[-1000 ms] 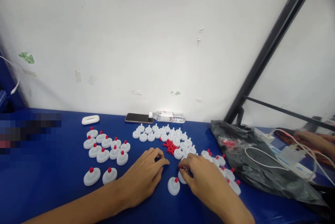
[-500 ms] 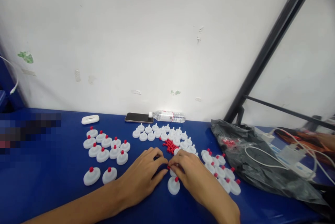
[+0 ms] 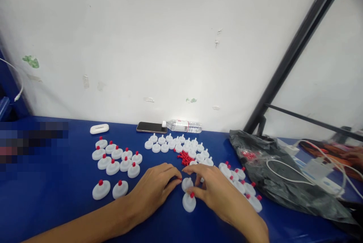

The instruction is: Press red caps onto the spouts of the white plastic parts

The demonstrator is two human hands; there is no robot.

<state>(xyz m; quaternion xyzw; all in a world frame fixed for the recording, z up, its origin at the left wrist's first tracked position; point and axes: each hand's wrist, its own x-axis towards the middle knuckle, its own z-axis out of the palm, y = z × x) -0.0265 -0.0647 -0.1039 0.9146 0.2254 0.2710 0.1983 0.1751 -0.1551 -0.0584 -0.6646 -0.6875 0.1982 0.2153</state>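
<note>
My left hand [image 3: 159, 184] is pinched at the fingertips, with a bit of a small red cap [image 3: 180, 178] showing between thumb and forefinger. Beside it, my right hand [image 3: 210, 182] has thumb and forefinger spread apart and nothing visible between them. Its thumb tip is by a white round lid with a bare spout [image 3: 187, 183]; whether they touch I cannot tell. Just in front stands a white lid with a red tip [image 3: 189, 202]. Behind the hands lies a heap of small red caps [image 3: 185, 158], bordered by many bare-spouted white lids [image 3: 178, 147].
Red-tipped white lids stand at left [image 3: 112, 167] and right [image 3: 239, 186], the latter partly behind my right forearm. A phone [image 3: 151, 127], a water bottle [image 3: 181, 125] and a white case [image 3: 99, 128] lie by the wall. A dark plastic bag [image 3: 272, 182] with cables is at right.
My right hand's fingers have parted and drawn back from my left fingertips, uncovering the bare-spouted lid. A red piece now shows in my left pinch. The view has shifted slightly.
</note>
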